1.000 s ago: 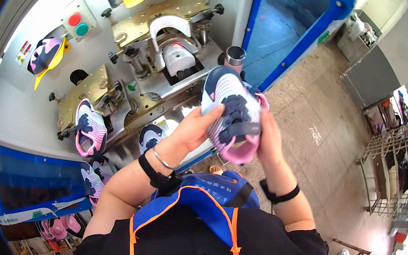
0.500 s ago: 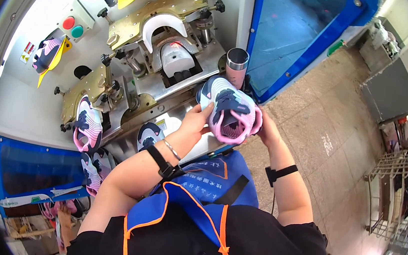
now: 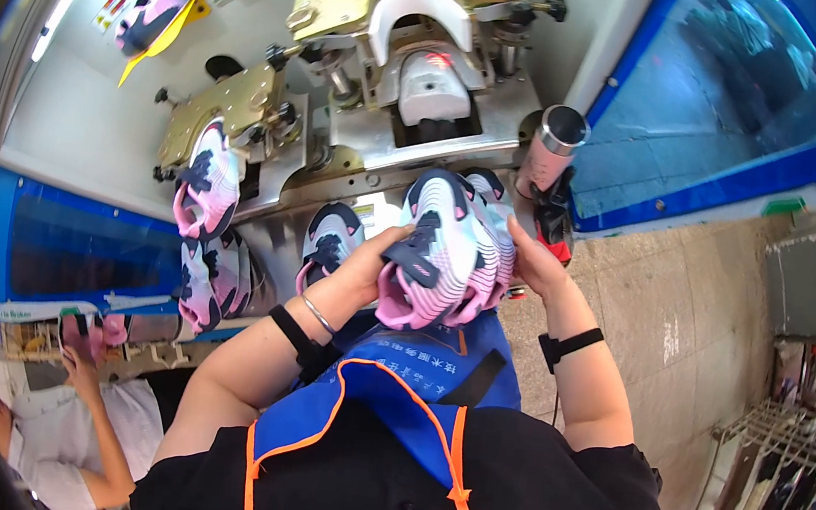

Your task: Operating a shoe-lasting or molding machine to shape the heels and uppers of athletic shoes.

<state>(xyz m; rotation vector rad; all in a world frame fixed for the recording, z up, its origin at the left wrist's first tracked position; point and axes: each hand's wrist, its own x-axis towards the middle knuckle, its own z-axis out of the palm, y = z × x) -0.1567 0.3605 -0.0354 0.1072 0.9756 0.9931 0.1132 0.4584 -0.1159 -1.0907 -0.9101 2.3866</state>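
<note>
My left hand (image 3: 379, 264) is closed on the heel side of a pink, white and navy sneaker (image 3: 447, 249), its toe pointing away from me. Pressed against its right side is a second matching sneaker (image 3: 495, 250), partly hidden behind the first. My right hand (image 3: 538, 262) is closed along that second sneaker's outer side. Both shoes are over the front edge of the machine, above my blue apron (image 3: 396, 359). Left of them, another sneaker (image 3: 331, 241) rests on the metal ledge, next to my left hand.
Beyond stands a shoe-pressing machine with a white curved pad (image 3: 394, 27) and grey form (image 3: 434, 92). More sneakers (image 3: 208, 182) are at the left station. A pink tumbler (image 3: 547, 155) is at the ledge's right end. Another person (image 3: 97, 421) sits lower left; a wire rack (image 3: 765, 477) stands right.
The single visible sneaker has turned and tilted in my hands, and a second one now shows beside it. My view has shifted leftward, bringing a seated person into the lower left.
</note>
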